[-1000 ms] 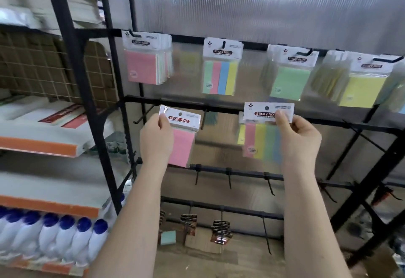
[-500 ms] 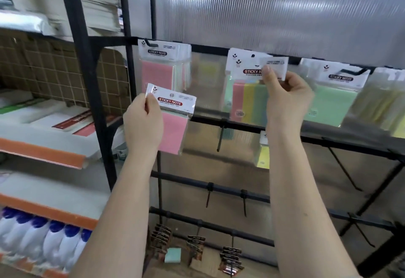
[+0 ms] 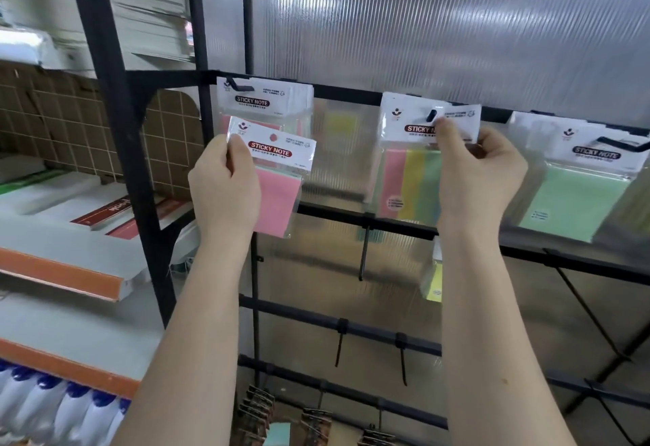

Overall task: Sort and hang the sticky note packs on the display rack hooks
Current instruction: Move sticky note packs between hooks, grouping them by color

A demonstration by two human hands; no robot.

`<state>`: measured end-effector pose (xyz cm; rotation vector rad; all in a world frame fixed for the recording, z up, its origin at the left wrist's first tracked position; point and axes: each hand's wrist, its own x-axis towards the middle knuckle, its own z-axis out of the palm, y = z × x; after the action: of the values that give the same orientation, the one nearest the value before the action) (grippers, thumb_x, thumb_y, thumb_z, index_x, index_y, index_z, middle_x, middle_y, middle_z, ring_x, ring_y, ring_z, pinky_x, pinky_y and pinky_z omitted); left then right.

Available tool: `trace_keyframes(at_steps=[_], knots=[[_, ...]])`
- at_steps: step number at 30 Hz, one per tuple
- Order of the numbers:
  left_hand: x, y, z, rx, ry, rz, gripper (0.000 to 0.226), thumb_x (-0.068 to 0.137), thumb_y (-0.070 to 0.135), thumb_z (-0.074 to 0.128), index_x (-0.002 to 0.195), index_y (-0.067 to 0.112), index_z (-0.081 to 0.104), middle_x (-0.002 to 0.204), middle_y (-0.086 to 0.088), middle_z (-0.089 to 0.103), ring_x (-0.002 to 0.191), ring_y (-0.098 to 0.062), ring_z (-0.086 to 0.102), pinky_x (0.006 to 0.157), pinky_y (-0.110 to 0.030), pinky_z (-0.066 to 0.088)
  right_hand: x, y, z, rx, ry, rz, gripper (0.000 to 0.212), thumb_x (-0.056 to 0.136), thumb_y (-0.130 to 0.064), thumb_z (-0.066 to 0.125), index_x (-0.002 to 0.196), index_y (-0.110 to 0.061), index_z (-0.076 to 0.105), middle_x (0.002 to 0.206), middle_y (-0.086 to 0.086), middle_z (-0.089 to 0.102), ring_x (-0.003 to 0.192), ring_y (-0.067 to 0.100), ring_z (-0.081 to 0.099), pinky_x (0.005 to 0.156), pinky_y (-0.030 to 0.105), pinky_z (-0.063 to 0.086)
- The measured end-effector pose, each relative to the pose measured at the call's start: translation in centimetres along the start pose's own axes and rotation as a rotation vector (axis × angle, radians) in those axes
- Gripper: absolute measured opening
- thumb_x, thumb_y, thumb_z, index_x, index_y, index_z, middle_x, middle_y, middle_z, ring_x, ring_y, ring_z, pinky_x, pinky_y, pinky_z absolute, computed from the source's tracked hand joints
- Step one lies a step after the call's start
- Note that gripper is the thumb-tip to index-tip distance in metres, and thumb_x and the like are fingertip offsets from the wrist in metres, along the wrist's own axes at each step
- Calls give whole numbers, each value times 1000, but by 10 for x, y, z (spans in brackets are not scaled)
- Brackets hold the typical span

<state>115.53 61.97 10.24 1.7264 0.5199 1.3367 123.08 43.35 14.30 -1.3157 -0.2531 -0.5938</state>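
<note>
— Both hands are up at the rack's top bar (image 3: pixel 351 94), aren't they? What does each one hold?

— Yes. Left hand (image 3: pixel 225 189) grips a pink pack (image 3: pixel 278 178) by the left edge of its header card, thumb over the front, just below the pink stack (image 3: pixel 263 102) already hanging from the bar's leftmost hook (image 3: pixel 239 85). Right hand (image 3: pixel 482 178) pinches the header of a striped pack (image 3: pixel 411 168), thumb pressed on the card right beside the second hook (image 3: pixel 432 115) along the bar.

— Is that striped pack on yet?

— The hook tip shows through the card's hole, so I judge it is going on or just seated; whether it hangs free of the hand I cannot tell.

— How far along is the sorting, then?

— Partway, I'd say. Along the bar there are pink packs, the striped ones, then green packs (image 3: pixel 577 199) to the right. One yellow pack (image 3: pixel 435 280) hangs under the bar, mostly hidden behind the right forearm. Several hooks lower down are bare. The pink pack in the left hand is not hung; its matching stack is right above it.

— And the arms?

— Both forearms reach up and forward, roughly parallel, wrists nearly level, backs of the hands toward the camera.
</note>
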Motion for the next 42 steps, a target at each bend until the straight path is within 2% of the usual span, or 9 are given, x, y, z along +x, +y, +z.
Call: trace_keyframes(at_steps=[4, 7, 13, 20, 26, 29, 32, 35, 42], knots=[[9, -6, -2, -22, -16, 32, 30, 102, 31, 32, 88, 11, 49, 78, 17, 53, 69, -1, 56, 49, -2, 40, -2, 10, 6, -74, 74, -74, 34, 83, -24, 68, 58, -21, 46, 52, -13, 38, 47, 2, 30, 48, 13, 27], [17, -10, -6, -34, -63, 36, 29, 102, 31, 32, 90, 12, 49, 81, 16, 53, 71, -1, 56, 50, 0, 40, -7, 11, 14, -116, 175, -133, 10, 85, -25, 69, 85, -18, 61, 68, -16, 50, 55, -4, 43, 57, 9, 36], [35, -18, -22, -106, -128, 96, 32, 101, 36, 35, 93, 12, 55, 84, 11, 58, 74, -1, 57, 59, -13, 46, -18, 19, 23, -150, 347, -180, 36, 82, -25, 72, 114, -15, 59, 106, -2, 56, 94, 7, 53, 81, 12, 44], [59, -17, -39, -259, -171, 165, 27, 96, 34, 50, 94, 8, 59, 81, 13, 61, 72, 7, 62, 56, -10, 46, -52, 29, 36, -201, 432, -233, 26, 79, -22, 71, 104, -17, 63, 110, -2, 48, 93, 2, 49, 83, 5, 36], [76, -4, -38, -270, -208, 160, 23, 96, 35, 50, 85, 16, 56, 84, 9, 64, 71, 5, 62, 56, -12, 47, -77, 38, 44, -248, 379, -236, 15, 79, -12, 63, 92, -20, 63, 92, -12, 50, 82, -6, 48, 80, 8, 37], [81, -4, -35, -231, -232, 155, 22, 95, 38, 51, 76, 28, 52, 85, 8, 65, 78, -5, 64, 68, -30, 56, -91, 40, 48, -271, 318, -222, 14, 81, -13, 62, 92, -22, 61, 86, -17, 51, 82, 4, 51, 78, 11, 40], [84, -6, -31, -203, -235, 164, 24, 94, 41, 50, 72, 31, 51, 90, -4, 67, 84, -20, 65, 75, -49, 53, -99, 42, 48, -304, 289, -237, 12, 81, -16, 60, 91, -23, 61, 83, -18, 53, 83, 11, 55, 79, 25, 48], [86, -7, -28, -218, -235, 141, 24, 95, 38, 50, 72, 33, 51, 82, 7, 64, 82, -13, 65, 78, -40, 55, -102, 45, 45, -347, 235, -195, 14, 82, -12, 64, 90, -23, 61, 83, -11, 58, 83, 17, 60, 81, 35, 52], [86, -11, -24, -201, -181, 176, 20, 97, 34, 49, 84, 20, 55, 75, 16, 55, 69, 6, 55, 59, -6, 44, -106, 44, 39, -389, 181, -151, 13, 84, -10, 65, 89, -22, 62, 86, -2, 65, 83, 14, 61, 80, 28, 51]])
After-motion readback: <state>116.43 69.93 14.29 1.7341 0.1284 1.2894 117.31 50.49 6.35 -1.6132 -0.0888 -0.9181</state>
